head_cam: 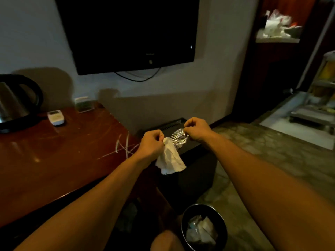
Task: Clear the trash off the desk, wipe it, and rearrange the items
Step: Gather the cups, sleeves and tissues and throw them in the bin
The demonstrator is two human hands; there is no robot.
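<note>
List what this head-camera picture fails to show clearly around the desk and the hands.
- Kettle: cut off by the left edge, head view.
- Foil cup: its edges are covered by the left hand and right hand pinching it.
- White cloth: its top is hidden inside the left hand.
- Trash bin: contents dim and blurred; bottom cut by the frame.
- Small box at the desk's back: label too dark to read.

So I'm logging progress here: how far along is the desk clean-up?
Done: the black bin already holds crumpled trash. In hand: left hand grips a white cloth; both it and right hand hold a shiny pleated foil cup. Left: rearranging kettle and white remote on the wooden desk.
</note>
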